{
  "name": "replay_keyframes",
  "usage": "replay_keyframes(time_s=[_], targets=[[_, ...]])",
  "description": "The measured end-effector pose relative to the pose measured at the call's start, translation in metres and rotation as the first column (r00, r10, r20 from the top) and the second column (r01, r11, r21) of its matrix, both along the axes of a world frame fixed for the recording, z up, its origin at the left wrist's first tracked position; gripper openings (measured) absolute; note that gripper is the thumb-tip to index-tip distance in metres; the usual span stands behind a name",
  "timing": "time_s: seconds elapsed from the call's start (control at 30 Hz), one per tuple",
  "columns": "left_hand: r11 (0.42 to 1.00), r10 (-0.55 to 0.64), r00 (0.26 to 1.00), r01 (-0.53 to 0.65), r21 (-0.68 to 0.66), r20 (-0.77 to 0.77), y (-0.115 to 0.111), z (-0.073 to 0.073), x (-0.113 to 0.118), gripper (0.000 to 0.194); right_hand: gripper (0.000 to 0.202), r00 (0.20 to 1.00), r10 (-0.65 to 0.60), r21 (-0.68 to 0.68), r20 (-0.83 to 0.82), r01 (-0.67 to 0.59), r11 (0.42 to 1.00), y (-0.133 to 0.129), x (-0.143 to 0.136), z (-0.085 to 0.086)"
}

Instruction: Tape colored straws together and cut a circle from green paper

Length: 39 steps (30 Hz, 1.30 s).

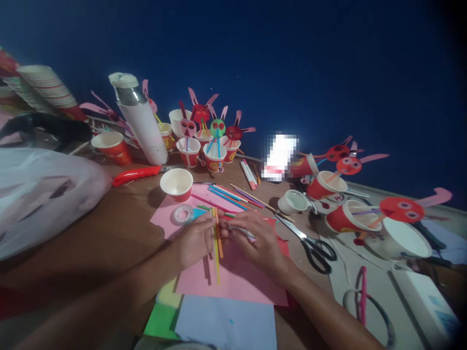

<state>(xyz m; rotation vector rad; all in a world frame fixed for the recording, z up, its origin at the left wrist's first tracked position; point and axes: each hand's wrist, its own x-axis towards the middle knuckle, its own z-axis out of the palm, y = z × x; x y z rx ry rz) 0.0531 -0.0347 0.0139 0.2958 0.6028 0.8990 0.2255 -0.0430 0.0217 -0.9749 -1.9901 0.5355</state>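
Note:
My left hand point(199, 241) is closed round a small bundle of thin sticks point(217, 248), yellow, orange and pale, held upright over pink paper point(237, 282). Close beside its right side is my right hand point(255, 240), fingers bent toward the bundle's upper part; whether they grip anything is too small to tell. A roll of clear tape point(183, 214) lies left of the hands, near a white-lined red paper cup point(176, 184). Coloured sticks point(228, 198) lie behind the hands. Black-handled scissors point(310, 243) rest to the right.
Paper cups holding rabbit-faced figures point(218, 128) stand at the back and right. A tall bottle point(140, 121), a red-handled cutter point(136, 175) and a white plastic bag point(47, 194) are at the left. Blue-grey paper point(226, 323) lies in front.

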Motion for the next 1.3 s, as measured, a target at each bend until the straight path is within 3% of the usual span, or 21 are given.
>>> replay_keyframes(time_s=[0.07,0.13,0.37,0.67,0.87,1.1,1.2,1.3], targets=[[0.998,0.052,0.999,-0.052,-0.023,-0.011,0.003,0.0,-0.003,0.013,0.02,0.986,0.084,0.179,0.145,-0.109,0.978,-0.004,0.0,0.0],[0.996,0.088,0.996,-0.088,-0.03,0.002,0.006,0.0,-0.005,0.012,0.021,0.958,0.12,0.27,0.261,-0.192,0.943,-0.008,0.0,-0.001],[0.99,0.139,0.989,-0.137,-0.026,0.057,0.008,0.003,-0.007,0.013,0.013,0.898,0.158,0.305,0.412,-0.299,0.904,-0.013,-0.005,0.002],[0.989,0.138,0.988,-0.135,-0.059,0.061,0.006,0.001,-0.005,0.012,0.021,0.905,0.229,0.374,0.359,-0.364,0.853,-0.017,0.002,0.006],[0.988,0.139,0.988,-0.133,-0.083,0.073,0.005,0.003,-0.004,0.01,0.023,0.918,0.25,0.364,0.309,-0.357,0.861,-0.019,0.005,0.015],[0.984,0.177,0.983,-0.179,-0.028,-0.038,0.006,0.001,-0.002,0.011,0.032,0.964,0.265,0.215,0.005,-0.26,0.941,-0.03,0.007,0.027],[0.989,0.144,0.988,-0.145,-0.005,-0.049,0.003,-0.001,-0.001,0.009,0.026,0.98,0.1,0.023,-0.173,-0.097,0.995,-0.031,0.007,0.031],[0.994,0.107,0.99,-0.104,0.028,-0.089,0.0,0.001,0.002,0.008,0.023,0.946,-0.138,-0.277,-0.292,0.055,0.959,-0.027,0.005,0.031]])
